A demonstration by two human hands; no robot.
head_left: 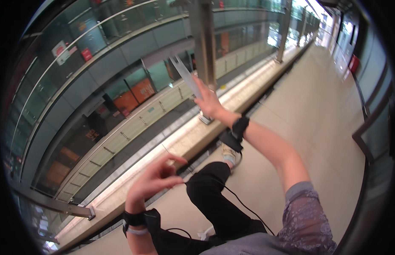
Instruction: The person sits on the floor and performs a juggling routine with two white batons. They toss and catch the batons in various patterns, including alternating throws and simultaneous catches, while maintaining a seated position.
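My right hand (209,99) is stretched out ahead, gripping a long flat grey strip (187,76) with a notched far end. The strip points up and to the left, in front of a glass panel and beside a metal post (205,41). Blur hides whether it touches the glass. Lower down, my left hand (157,177) is raised with fingers curled and thumb apart from the index finger. A thin line shows by its fingertips, too fine to identify. Black straps (240,127) with attached units circle both wrists.
A stone ledge (227,106) runs diagonally along the glass railing, carrying the metal posts. A black cable (245,204) crosses over my bent leg (210,191). Beige floor (312,105) stretches right toward a dark-framed wall and a red object (354,64). Storefronts lie beyond the glass.
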